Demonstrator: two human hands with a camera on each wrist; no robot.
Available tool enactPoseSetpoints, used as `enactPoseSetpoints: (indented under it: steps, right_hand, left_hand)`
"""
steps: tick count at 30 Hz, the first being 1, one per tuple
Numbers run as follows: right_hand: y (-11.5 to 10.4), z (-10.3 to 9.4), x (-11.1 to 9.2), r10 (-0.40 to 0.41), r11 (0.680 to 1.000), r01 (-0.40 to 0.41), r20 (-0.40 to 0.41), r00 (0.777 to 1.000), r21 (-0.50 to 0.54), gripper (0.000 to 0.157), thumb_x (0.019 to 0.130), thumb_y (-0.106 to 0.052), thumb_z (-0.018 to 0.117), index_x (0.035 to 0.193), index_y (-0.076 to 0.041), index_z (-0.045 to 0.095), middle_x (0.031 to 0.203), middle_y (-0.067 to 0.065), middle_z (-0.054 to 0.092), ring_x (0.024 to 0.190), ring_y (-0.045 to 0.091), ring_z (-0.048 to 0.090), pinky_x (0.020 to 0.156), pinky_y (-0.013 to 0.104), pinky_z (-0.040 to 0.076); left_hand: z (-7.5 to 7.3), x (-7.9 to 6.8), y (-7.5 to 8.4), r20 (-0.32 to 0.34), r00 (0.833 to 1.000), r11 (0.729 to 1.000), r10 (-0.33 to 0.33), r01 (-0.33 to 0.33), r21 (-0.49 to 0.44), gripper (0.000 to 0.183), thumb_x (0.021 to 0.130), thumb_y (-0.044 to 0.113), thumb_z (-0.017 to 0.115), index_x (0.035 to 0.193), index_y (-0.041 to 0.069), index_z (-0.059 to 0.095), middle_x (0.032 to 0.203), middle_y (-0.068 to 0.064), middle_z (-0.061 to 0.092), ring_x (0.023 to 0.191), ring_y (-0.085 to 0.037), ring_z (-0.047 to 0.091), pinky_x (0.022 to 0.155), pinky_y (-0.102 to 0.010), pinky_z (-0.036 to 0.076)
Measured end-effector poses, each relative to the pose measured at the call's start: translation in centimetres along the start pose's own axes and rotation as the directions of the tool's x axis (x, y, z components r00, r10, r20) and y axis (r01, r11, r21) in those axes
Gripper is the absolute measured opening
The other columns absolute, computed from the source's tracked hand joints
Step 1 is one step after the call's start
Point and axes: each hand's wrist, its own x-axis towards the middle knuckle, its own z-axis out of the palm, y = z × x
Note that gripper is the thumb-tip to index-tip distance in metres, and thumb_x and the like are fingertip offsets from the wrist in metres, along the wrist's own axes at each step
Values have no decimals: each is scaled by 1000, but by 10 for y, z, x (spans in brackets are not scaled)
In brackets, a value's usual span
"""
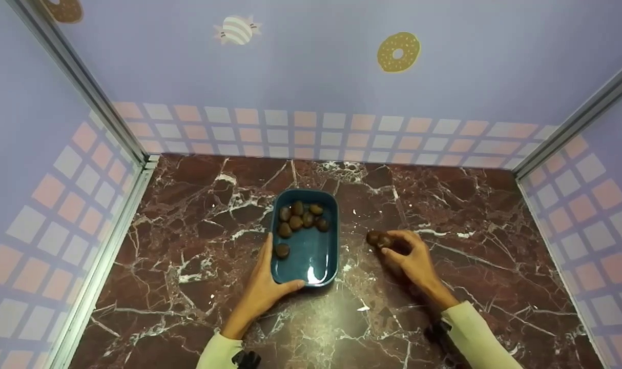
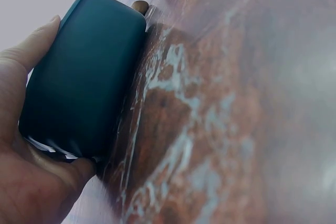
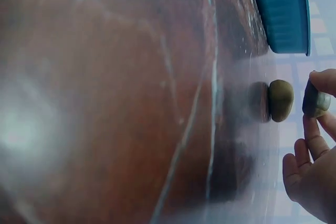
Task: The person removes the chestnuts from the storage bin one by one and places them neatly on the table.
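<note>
A deep blue-green rectangular dish (image 1: 311, 261) stands on the marbled tabletop, with several smooth brown chestnuts (image 1: 296, 222) inside, mostly toward its far end. My left hand (image 1: 265, 287) holds the dish's near left corner, fingers along the left side and thumb at the near edge. In the left wrist view that hand (image 2: 37, 171) wraps the dish's end (image 2: 84, 77). To the right of the dish, my right hand (image 1: 413, 259) pinches a chestnut (image 1: 385, 241) above the table. Another chestnut (image 3: 281, 100) sits on the tabletop close by, apart from the held one in the right wrist view.
Purple walls (image 1: 321, 77) with pink and white squares enclose the tabletop (image 1: 198, 230) at the back and both sides. Metal strips (image 1: 93, 92) run along the corners. A dark band (image 1: 247, 359) sits at the left wrist.
</note>
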Motion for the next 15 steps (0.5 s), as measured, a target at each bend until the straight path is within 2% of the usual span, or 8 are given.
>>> enactPoseSetpoints:
  steps: [3, 6, 10, 15]
  right_hand:
    - [9, -4, 1, -14, 1000, 14, -6, 1000, -20, 43, 81, 8, 92, 122, 4, 78, 126, 20, 75, 121, 31, 63, 111, 26, 42]
    - [14, -8, 3, -33, 999, 32, -10, 999, -39, 40, 82, 6, 92, 120, 2, 79, 124, 19, 75, 119, 28, 64, 109, 21, 41]
    - [20, -12, 5, -28, 996, 29, 5, 1000, -83, 41, 82, 3, 92, 121, 2, 79, 124, 20, 75, 120, 30, 63, 109, 26, 42]
    - [24, -17, 10, -7, 994, 11, 32, 999, -111, 42, 84, 2, 91, 124, 4, 78, 126, 23, 74, 124, 40, 61, 113, 43, 42]
  left_hand:
    - [0, 0, 0, -2, 1000, 1000, 7, -7, 0, 141, 78, 44, 102, 177, 6, 9, 181, -29, 11, 166, -49, 15, 131, -68, 20]
    - [1, 0, 2, 0, 1000, 1000, 9, -9, -5, 141, 78, 44, 102, 178, 7, 9, 181, -28, 10, 166, -48, 15, 131, -67, 19]
    - [0, 0, 1, 0, 1000, 1000, 11, -11, 0, 141, 78, 44, 102, 178, 7, 8, 181, -28, 10, 166, -48, 15, 131, -67, 20]
    - [0, 0, 0, 1, 1000, 1000, 5, -5, 17, 142, 78, 45, 102, 178, 8, 8, 181, -28, 9, 166, -48, 14, 131, -68, 19]
